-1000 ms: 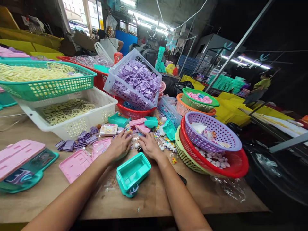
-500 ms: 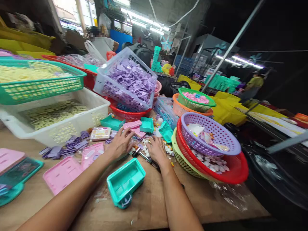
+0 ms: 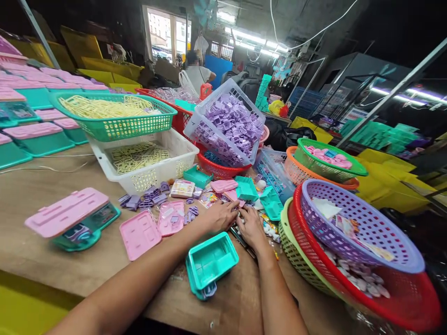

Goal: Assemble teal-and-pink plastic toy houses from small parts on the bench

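My left hand (image 3: 221,216) and my right hand (image 3: 250,227) meet over a heap of small parts, fingertips close together and bent. Whatever is between the fingers is too small or hidden to name. Beneath my right hand lies a dark pen-like tool (image 3: 243,242). Nearer to me, between my forearms, an open teal box (image 3: 213,263) stands with a light purple clip (image 3: 209,291) at its front end. Just beyond my fingers are a pink piece (image 3: 223,186) and small teal trays (image 3: 246,188). Small white pieces (image 3: 270,228) lie to the right of my right hand.
Pink lids (image 3: 140,236) and purple parts (image 3: 148,199) lie left. A pink-lidded teal box (image 3: 70,214) stands farther left. Stacked baskets, the top one purple (image 3: 363,223), crowd the right. Behind are a white basket (image 3: 153,179) and a tilted crate (image 3: 223,137). A person (image 3: 199,77) is in the background.
The view has swung left, showing more pink-lidded boxes. My hands have drawn together; the left hand's spread fingers have closed in toward the right hand.
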The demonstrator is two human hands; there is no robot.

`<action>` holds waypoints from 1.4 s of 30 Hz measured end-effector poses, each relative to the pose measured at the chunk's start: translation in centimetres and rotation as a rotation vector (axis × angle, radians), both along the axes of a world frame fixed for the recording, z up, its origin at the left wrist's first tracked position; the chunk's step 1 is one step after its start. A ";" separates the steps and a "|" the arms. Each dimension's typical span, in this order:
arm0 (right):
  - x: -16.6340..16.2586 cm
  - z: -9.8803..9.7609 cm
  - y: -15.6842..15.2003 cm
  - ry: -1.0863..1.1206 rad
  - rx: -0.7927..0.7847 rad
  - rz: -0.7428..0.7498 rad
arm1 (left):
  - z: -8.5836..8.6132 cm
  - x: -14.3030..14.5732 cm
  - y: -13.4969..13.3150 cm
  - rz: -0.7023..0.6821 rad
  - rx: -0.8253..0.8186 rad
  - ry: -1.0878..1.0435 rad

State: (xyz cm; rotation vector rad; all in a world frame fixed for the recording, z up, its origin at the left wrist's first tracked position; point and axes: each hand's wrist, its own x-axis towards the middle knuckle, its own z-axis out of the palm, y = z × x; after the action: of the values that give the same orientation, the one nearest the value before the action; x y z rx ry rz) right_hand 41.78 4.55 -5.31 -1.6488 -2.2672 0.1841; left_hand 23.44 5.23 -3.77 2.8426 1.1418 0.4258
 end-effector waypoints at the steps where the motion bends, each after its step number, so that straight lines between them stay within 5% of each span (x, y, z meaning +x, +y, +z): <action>1: 0.0 0.0 0.0 0.007 0.003 -0.001 | 0.1 0.1 0.0 0.007 -0.002 -0.005; 4: 0.0 -0.2 0.2 0.037 0.023 0.005 | 0.5 0.1 0.0 0.122 -0.011 -0.042; 9: -0.1 -0.5 0.3 0.046 0.047 0.005 | 0.6 -0.5 0.7 0.586 -0.028 -0.123; 12: -0.2 -0.3 0.2 0.024 0.012 0.012 | 0.2 -0.6 1.7 0.696 -0.040 -0.127; 15: -0.2 -0.2 0.1 -0.011 -0.007 -0.016 | -0.3 0.0 2.9 0.645 -0.065 -0.114; 21: 0.3 -0.7 0.5 -0.030 0.012 -0.113 | 0.1 3.3 4.6 0.265 -0.091 -0.085; 31: 0.3 0.0 0.2 -0.092 -0.082 -0.105 | -0.1 5.4 3.8 -0.071 -0.099 -0.041; 34: 0.0 0.6 -0.1 -0.091 -0.089 -0.079 | 0.0 5.1 3.3 -0.029 -0.074 -0.029; 42: 1.7 1.4 0.6 -0.008 -0.018 -0.003 | -0.3 1.2 2.6 0.372 -0.002 0.004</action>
State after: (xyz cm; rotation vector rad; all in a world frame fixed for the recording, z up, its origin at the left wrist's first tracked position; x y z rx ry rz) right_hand 43.44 5.10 -3.95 -1.6647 -2.2758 0.1982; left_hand 24.62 7.86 -4.12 2.6256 1.6748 0.4321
